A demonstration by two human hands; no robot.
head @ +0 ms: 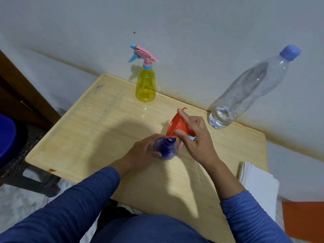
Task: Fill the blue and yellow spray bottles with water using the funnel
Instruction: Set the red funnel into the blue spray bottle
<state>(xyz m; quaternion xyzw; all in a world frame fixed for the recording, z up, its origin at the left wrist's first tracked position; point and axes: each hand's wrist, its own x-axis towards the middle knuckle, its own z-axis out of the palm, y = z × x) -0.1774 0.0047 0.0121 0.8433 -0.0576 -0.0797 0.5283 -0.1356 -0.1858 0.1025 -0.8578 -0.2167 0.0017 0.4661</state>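
Observation:
The blue spray bottle [166, 149] stands near the middle of the wooden table [98, 123] with its neck uncovered. My left hand [142, 152] grips its left side. My right hand [194, 137] holds the orange funnel [177, 126] tilted, its spout just above the bottle's mouth. A pink and blue piece, seemingly the removed spray head [190, 137], lies partly hidden behind my right hand. The yellow spray bottle [146, 85], with its pink and blue trigger head on, stands at the table's far edge. A clear water bottle [249, 90] with a blue cap stands at the far right.
A stack of white paper [257, 183] lies at the table's right front corner. A blue round object [6, 139] sits on a dark stool [26, 172] to the left. The wall [192, 23] runs right behind the table.

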